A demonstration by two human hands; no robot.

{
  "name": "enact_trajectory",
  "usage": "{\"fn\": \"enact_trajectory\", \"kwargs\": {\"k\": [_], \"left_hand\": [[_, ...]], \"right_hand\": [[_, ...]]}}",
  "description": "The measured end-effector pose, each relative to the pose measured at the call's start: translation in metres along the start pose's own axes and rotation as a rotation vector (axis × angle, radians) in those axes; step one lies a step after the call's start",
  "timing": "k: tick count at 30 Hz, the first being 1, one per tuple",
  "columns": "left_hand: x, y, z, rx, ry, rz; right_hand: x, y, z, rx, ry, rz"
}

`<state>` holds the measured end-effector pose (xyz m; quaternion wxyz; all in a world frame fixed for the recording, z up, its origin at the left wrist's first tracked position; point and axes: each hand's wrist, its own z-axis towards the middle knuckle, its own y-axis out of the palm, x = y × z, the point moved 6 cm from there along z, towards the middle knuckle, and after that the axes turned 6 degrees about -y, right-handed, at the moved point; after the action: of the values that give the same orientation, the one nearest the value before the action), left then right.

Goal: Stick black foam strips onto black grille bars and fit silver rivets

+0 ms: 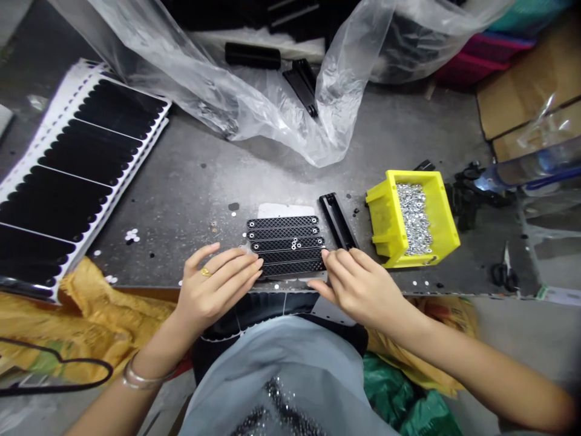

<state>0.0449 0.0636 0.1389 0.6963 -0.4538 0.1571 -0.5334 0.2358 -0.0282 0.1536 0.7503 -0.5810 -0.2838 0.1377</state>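
Note:
Several black strips with a diamond mesh pattern lie side by side on the bench, with small metal rings at the ends of the upper ones. A few loose rings rest on the middle strips. My left hand is open, its fingers stretched out and their tips touching the strips' left ends. At the right ends is my right hand, fingers bent, index fingertip on a strip and thumb apart below. Whether a small ring is under either hand's fingertips is hidden. A black channel-shaped piece lies just above my right hand.
A yellow bin of small metal rings stands at the right, with scissors beyond it. Stacked sheets of black strips lie at left. Clear plastic with black parts covers the back. White dots are scattered about.

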Motion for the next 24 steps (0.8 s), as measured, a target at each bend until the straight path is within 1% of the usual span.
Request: {"fn": "enact_trajectory", "kwargs": {"k": [3,5,7,10,12,15,17,19,21,24], "left_hand": [[0.001,0.004,-0.001,0.001,-0.059,0.0],[0.001,0.006,-0.001,0.009,-0.071,0.003],[0.001,0.005,-0.003,0.019,-0.057,0.017],[-0.001,0.004,-0.006,0.007,0.004,0.048],[-0.004,0.004,-0.008,-0.01,0.034,0.059],[-0.01,0.005,-0.01,-0.014,0.043,0.041],[-0.014,0.006,-0.01,-0.021,0.041,0.011],[-0.017,0.007,-0.009,-0.041,0.023,-0.028],[-0.017,0.006,-0.007,-0.057,-0.004,-0.059],[-0.007,0.003,-0.004,-0.07,-0.064,-0.04]], "right_hand": [[0.002,-0.001,0.003,-0.01,0.118,0.03],[0.007,-0.001,0.002,0.019,0.186,0.096],[0.016,0.002,-0.003,0.066,0.283,0.238],[0.027,0.011,-0.013,0.136,0.434,0.486],[0.03,0.016,-0.013,0.162,0.488,0.551],[0.03,0.019,-0.001,0.179,0.493,0.457],[0.03,0.02,0.013,0.182,0.448,0.412],[0.031,0.019,0.022,0.183,0.396,0.433],[0.033,0.016,0.021,0.187,0.376,0.453],[0.033,0.008,0.002,0.182,0.377,0.424]]}}
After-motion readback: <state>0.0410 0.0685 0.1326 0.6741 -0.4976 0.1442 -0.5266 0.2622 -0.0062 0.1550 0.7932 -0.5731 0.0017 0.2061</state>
